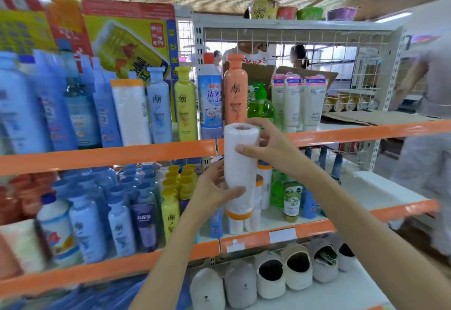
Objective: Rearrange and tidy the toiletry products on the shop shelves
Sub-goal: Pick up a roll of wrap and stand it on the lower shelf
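We've got the white roll [240, 170] mid-air in front of the shelves, left hand [214, 187] gripping low, right hand [266, 146] gripping high; likely next: seat it by the matching roll [130, 112] on the upper shelf [107, 154].

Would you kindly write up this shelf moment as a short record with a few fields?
held item: white roll with orange band, upright, in front of the shelves
left hand: grips the roll's lower part
right hand: grips the roll near its top
behind the roll: orange bottle on the upper shelf
same kind of roll: one stands on the upper shelf, further left
bottom shelf: slippers
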